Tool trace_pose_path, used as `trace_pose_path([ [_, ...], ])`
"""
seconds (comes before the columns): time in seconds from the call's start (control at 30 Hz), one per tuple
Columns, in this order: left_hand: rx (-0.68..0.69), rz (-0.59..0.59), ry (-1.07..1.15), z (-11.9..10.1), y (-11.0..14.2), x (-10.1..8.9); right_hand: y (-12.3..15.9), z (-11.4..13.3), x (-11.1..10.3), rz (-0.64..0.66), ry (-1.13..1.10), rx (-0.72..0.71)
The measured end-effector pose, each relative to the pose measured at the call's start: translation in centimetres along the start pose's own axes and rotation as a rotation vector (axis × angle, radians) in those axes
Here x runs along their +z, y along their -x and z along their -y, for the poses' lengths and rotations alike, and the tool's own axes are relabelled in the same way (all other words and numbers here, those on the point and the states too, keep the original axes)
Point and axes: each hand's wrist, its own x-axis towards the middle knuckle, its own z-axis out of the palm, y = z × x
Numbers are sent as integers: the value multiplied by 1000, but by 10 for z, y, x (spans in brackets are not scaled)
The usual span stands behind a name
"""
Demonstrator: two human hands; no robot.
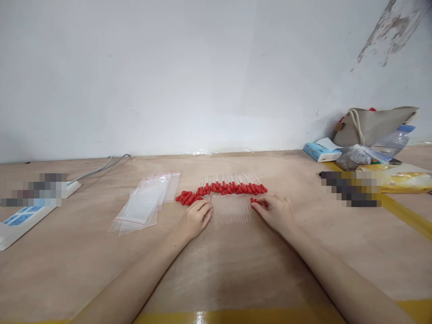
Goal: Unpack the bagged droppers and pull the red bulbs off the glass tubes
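Note:
A row of thin clear tubes [232,211] lies side by side on the table between my hands. Behind it runs a second row of clear tubes [232,177] topped by red rubber bulbs [232,187] at their near ends. My left hand [198,218] rests at the left edge of the near row, its fingers curled together; what they hold is hidden. Loose red bulbs [187,198] are heaped just beyond it. On the right, my right hand [275,211] has thumb and fingers closed on a red rubber bulb [253,202], with more red showing beneath the fingers.
Clear zip bags [145,202] lie overlapped left of the bulbs. Farther left is a power strip [30,216] with a grey cable [101,168]. At the right are a blue tissue pack [322,150], a grey bag [374,128] and a yellow package [401,177]. A wall [202,81] bounds the table behind.

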Motion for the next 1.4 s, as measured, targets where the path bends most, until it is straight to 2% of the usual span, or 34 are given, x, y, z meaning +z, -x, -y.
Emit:
trace_pose_path([
  [0.23,-66,79,132,-6,3,-4,1,-2,-2,29,42,-19],
  [0.33,-54,105,104,-7,2,-8,1,-4,-3,31,68,-36],
  [0.6,11,289,40,-7,0,-14,-6,-1,-5,-38,27,-21],
  [0.77,11,224,63,-4,7,-11,-26,14,-1,-32,9,-31],
  [0.9,16,127,62,-3,7,-13,-43,27,8,14,90,27],
  [1.07,-24,33,42,-4,6,-19,-52,35,23,2,116,61],
  [1.27,-74,-22,30,-4,5,-20,-47,34,21,-143,-45,133],
  [1.33,-73,-31,19,-4,5,-20,-42,31,15,-174,-162,91],
  [1.4,-68,-34,-7,-5,4,-20,-33,28,9,-175,-290,-22],
])
